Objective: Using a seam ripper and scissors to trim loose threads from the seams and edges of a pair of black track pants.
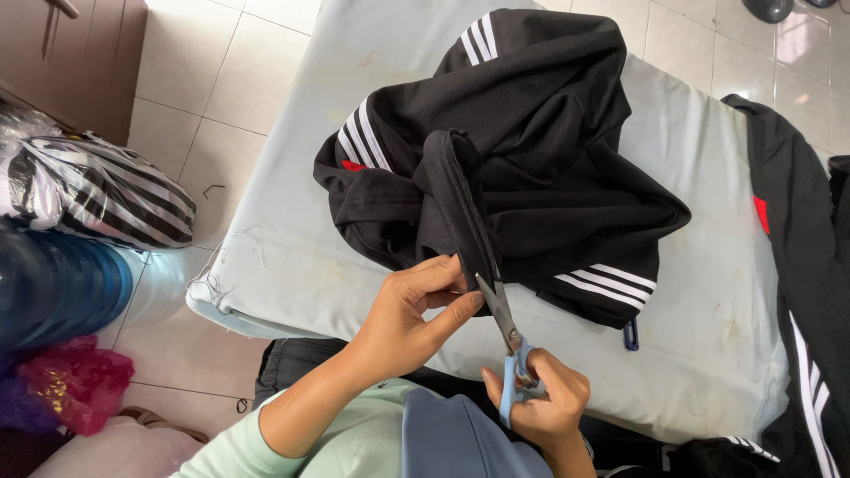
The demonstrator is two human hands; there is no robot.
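Left hand (416,310) pinches the ribbed edge of the black jacket (513,168), which lies bunched on the pale padded tabletop (283,239). Right hand (544,403) is closed around the blue handles of the scissors (506,341), blades touching that edge just beside the left fingertips. A second black garment (801,265) lies to the right.

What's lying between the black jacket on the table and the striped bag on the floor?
Head view: only bare table cover and floor tiles lie between the jacket and the striped bag.
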